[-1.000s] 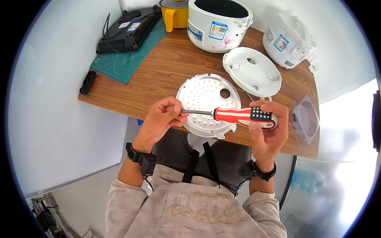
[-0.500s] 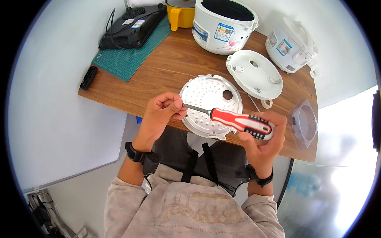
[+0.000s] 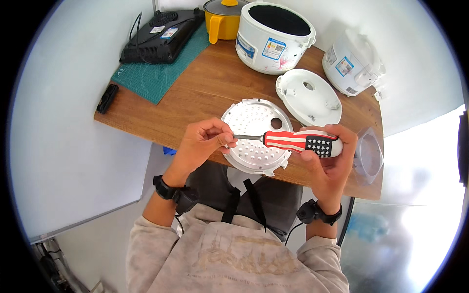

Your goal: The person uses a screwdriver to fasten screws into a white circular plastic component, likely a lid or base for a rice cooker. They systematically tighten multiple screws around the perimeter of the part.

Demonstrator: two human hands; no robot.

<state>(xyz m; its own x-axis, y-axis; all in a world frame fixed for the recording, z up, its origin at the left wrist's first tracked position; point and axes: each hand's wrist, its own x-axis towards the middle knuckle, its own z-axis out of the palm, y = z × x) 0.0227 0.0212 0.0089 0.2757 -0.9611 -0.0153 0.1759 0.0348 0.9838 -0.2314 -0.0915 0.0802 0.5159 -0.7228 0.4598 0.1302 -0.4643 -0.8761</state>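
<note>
A screwdriver (image 3: 288,140) with a red, white and black handle lies level between my hands, above a perforated metal disc (image 3: 259,115). My right hand (image 3: 328,161) grips the handle's end, its fingers wrapped over the top and the thumb below. My left hand (image 3: 207,141) pinches the tip of the shaft between thumb and fingers; whether a small part sits there is hidden. The round silver disc rests at the table's front edge, with one large hole and many small ones. Just behind it lies a white plastic lid shell (image 3: 309,96).
At the back stand a white rice cooker body (image 3: 275,41) and a second white cooker (image 3: 352,63). A yellow pot (image 3: 225,22) and a black appliance (image 3: 163,36) are at the left, by a green cutting mat (image 3: 146,80). A clear plastic ring (image 3: 370,156) lies at right.
The screwdriver has turned about its shaft, showing its starred side, and lies more level. My right fingers have shifted on the handle. The whole view has shifted slightly.
</note>
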